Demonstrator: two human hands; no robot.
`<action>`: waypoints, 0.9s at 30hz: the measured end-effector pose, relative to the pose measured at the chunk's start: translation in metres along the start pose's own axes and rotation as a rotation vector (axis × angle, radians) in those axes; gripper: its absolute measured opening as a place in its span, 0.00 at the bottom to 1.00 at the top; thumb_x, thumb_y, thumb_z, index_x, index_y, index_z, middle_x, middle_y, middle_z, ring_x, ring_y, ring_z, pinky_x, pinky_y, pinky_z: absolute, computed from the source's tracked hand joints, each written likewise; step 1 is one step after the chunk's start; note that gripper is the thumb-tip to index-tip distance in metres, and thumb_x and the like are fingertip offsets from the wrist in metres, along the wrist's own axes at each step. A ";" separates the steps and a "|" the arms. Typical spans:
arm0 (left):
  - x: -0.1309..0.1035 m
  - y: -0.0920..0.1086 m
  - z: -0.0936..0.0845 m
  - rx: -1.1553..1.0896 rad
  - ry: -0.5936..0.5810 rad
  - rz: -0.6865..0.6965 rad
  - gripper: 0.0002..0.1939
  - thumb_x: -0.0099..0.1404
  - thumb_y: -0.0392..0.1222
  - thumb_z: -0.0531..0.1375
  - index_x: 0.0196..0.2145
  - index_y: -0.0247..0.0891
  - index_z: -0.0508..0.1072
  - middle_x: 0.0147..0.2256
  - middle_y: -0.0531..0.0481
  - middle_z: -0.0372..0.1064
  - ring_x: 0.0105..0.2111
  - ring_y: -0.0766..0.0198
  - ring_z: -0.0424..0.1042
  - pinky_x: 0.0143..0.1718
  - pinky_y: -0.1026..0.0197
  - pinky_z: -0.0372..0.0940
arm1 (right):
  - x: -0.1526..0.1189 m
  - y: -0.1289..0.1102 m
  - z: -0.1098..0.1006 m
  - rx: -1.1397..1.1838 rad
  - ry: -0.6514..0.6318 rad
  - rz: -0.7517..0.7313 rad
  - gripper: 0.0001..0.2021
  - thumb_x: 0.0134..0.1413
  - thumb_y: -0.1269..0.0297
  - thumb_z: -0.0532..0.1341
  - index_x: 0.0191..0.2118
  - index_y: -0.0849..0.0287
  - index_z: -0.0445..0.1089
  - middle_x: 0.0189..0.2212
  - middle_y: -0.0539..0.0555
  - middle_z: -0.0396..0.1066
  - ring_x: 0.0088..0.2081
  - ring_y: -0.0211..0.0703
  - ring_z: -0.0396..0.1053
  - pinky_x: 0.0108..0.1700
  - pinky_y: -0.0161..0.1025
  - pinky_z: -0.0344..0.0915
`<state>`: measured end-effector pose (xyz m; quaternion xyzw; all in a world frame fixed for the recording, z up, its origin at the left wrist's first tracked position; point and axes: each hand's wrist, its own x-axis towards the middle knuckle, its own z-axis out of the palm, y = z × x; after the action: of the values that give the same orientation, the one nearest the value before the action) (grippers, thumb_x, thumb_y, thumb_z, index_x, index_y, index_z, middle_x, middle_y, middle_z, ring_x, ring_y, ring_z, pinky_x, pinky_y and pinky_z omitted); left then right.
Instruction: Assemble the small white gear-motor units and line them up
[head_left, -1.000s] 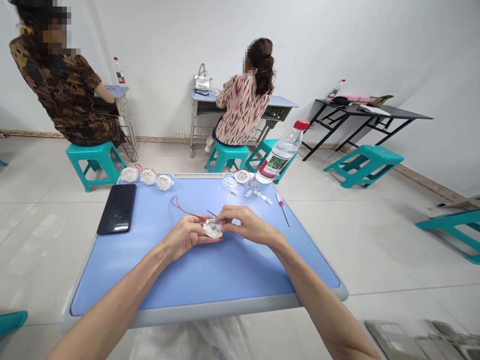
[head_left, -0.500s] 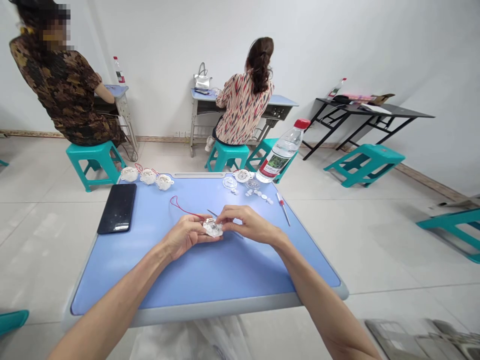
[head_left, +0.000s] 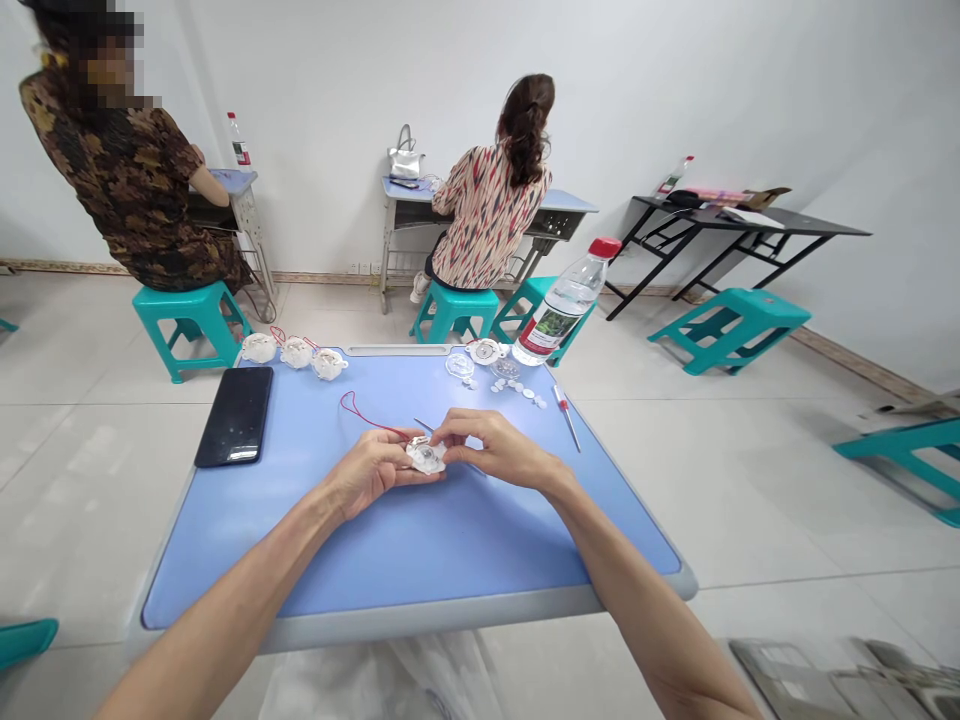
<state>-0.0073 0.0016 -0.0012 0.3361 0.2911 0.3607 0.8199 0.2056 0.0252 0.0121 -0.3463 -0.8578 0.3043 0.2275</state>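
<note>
Over the middle of the blue desk, my left hand [head_left: 379, 468] holds a small white-and-clear round plastic casing [head_left: 427, 456] between thumb and fingers. A red cord [head_left: 360, 412] loops from it onto the desk at the left. My right hand [head_left: 499, 448] is closed at the casing's right side, its thumb and index fingertips touching the upper and right edge. Whether a tiny part sits between those fingertips is hidden. Beneath the right hand lies a thin metal rod-like tool [head_left: 424, 425], partly covered by the fingers.
Similar casings [head_left: 298, 352] line the far left edge, above a black phone [head_left: 234, 416]. At the far right are clear parts [head_left: 459, 367], small white discs [head_left: 529, 394], a water bottle [head_left: 564, 308] and a screwdriver [head_left: 567, 418]. Two people sit at desks beyond.
Both hands and the casing stay nearly in place; the right fingers shift only very slightly. The seated person ahead leans a little to the right.
</note>
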 end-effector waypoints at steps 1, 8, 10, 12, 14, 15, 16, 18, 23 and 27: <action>0.000 0.000 0.000 -0.003 -0.001 0.000 0.21 0.49 0.24 0.57 0.43 0.25 0.73 0.40 0.36 0.75 0.42 0.53 0.74 0.54 0.43 0.62 | 0.000 0.000 0.000 -0.003 0.001 -0.004 0.07 0.58 0.64 0.60 0.40 0.58 0.73 0.33 0.52 0.68 0.33 0.39 0.67 0.38 0.37 0.64; -0.001 0.001 0.000 -0.007 0.000 0.001 0.21 0.49 0.24 0.57 0.43 0.25 0.73 0.40 0.36 0.75 0.42 0.52 0.74 0.53 0.43 0.62 | -0.002 0.002 0.001 0.005 -0.003 -0.018 0.08 0.59 0.63 0.59 0.42 0.57 0.74 0.34 0.52 0.69 0.34 0.39 0.67 0.38 0.37 0.64; 0.000 0.002 0.000 -0.009 0.008 0.000 0.21 0.49 0.24 0.57 0.43 0.25 0.73 0.40 0.35 0.75 0.42 0.51 0.74 0.53 0.43 0.62 | -0.002 0.002 0.001 0.004 0.001 -0.008 0.08 0.58 0.63 0.60 0.42 0.57 0.74 0.34 0.52 0.69 0.34 0.39 0.67 0.38 0.37 0.65; 0.000 0.002 0.001 -0.008 0.006 0.000 0.21 0.49 0.24 0.57 0.43 0.25 0.73 0.40 0.35 0.75 0.42 0.51 0.74 0.53 0.43 0.62 | -0.002 0.002 0.001 0.006 0.011 -0.002 0.08 0.58 0.63 0.60 0.41 0.57 0.74 0.33 0.52 0.68 0.34 0.39 0.67 0.38 0.37 0.65; 0.000 0.002 0.001 -0.005 -0.003 0.003 0.20 0.49 0.25 0.57 0.43 0.25 0.73 0.41 0.35 0.75 0.43 0.51 0.74 0.53 0.43 0.62 | -0.001 0.002 0.002 0.013 0.017 -0.003 0.08 0.58 0.63 0.60 0.41 0.57 0.74 0.33 0.52 0.68 0.34 0.39 0.67 0.38 0.36 0.65; 0.000 0.002 0.001 -0.003 -0.009 0.003 0.20 0.49 0.25 0.57 0.43 0.25 0.73 0.41 0.35 0.75 0.43 0.51 0.74 0.54 0.43 0.62 | -0.001 0.002 0.002 0.015 0.018 -0.006 0.08 0.58 0.63 0.60 0.41 0.57 0.74 0.33 0.52 0.68 0.34 0.38 0.67 0.38 0.36 0.65; 0.000 0.002 0.001 -0.002 -0.014 0.002 0.20 0.49 0.25 0.58 0.43 0.25 0.73 0.40 0.35 0.75 0.43 0.51 0.74 0.54 0.43 0.62 | 0.000 0.001 0.002 0.016 0.018 -0.008 0.08 0.57 0.63 0.61 0.41 0.57 0.74 0.32 0.52 0.68 0.33 0.38 0.67 0.38 0.36 0.65; -0.001 0.002 0.001 -0.003 -0.017 0.003 0.20 0.50 0.25 0.58 0.43 0.25 0.73 0.41 0.35 0.75 0.43 0.51 0.74 0.54 0.44 0.62 | 0.000 0.000 0.002 0.014 0.022 -0.006 0.07 0.57 0.64 0.61 0.40 0.57 0.74 0.32 0.52 0.68 0.33 0.38 0.67 0.38 0.36 0.65; -0.002 0.002 0.001 -0.002 -0.005 -0.006 0.20 0.50 0.26 0.58 0.43 0.26 0.73 0.40 0.36 0.75 0.43 0.51 0.74 0.54 0.44 0.62 | -0.001 0.000 0.000 0.004 0.014 0.002 0.08 0.58 0.63 0.61 0.40 0.58 0.74 0.34 0.53 0.69 0.34 0.39 0.67 0.39 0.37 0.65; -0.001 0.002 0.001 -0.006 -0.015 0.000 0.19 0.50 0.26 0.58 0.42 0.26 0.73 0.40 0.36 0.75 0.43 0.51 0.74 0.54 0.43 0.61 | -0.002 0.002 0.000 -0.026 -0.003 -0.032 0.09 0.59 0.61 0.60 0.42 0.57 0.74 0.36 0.54 0.70 0.36 0.40 0.68 0.40 0.38 0.65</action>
<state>-0.0079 0.0009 0.0012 0.3365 0.2839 0.3589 0.8230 0.2079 0.0249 0.0108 -0.3350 -0.8673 0.2901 0.2267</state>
